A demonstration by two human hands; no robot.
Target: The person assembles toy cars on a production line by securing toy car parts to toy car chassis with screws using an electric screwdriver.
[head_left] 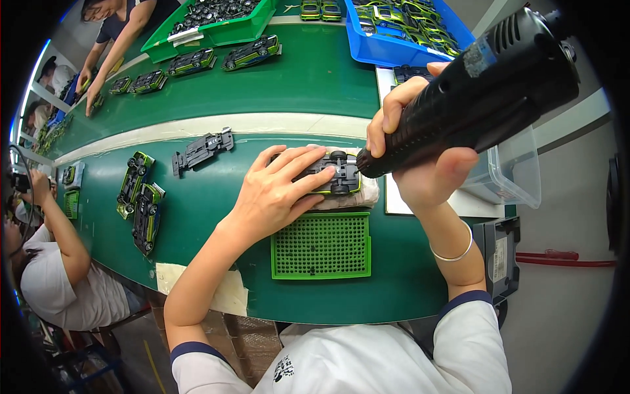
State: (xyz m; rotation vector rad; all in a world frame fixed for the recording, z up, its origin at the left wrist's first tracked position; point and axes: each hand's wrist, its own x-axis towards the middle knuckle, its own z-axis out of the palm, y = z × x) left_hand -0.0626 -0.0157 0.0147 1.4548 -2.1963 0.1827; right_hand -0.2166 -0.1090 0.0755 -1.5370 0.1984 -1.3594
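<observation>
- Two short white sleeves with navy cuffs [467, 301] show closest, with the person's forearms reaching out over a green-topped desk [190, 203].
- On the desk's near part sits a shallow bright-green plastic tray [321, 276] with a grid of holes.
- Just beyond the tray, an upside-down toy car [340, 177] with a dark underside, black wheels and yellow-green body edges lies on a pale cloth-like pad [369, 195].
- The left hand [282, 187] rests over the car's left part, its fingers spread across the underside.
- The right hand [420, 184], a silver bangle [451, 260] below its wrist, is wrapped around a thick black power tool [485, 85]; the narrow end points at the car's right end, and whether they touch cannot be told.
- Left of the hands lie two more overturned cars [148, 220] and a loose dark-grey chassis [203, 152]; a clear plastic bin [508, 174] stands to the right.
- Past a pale dividing strip [262, 126], further cars [252, 54] line another green surface, beside a blue bin [394, 56] of yellow-green bodies and a green bin [223, 33] of dark parts.
- At far upper left, a co-worker [134, 26] stretches an arm toward the row.
</observation>
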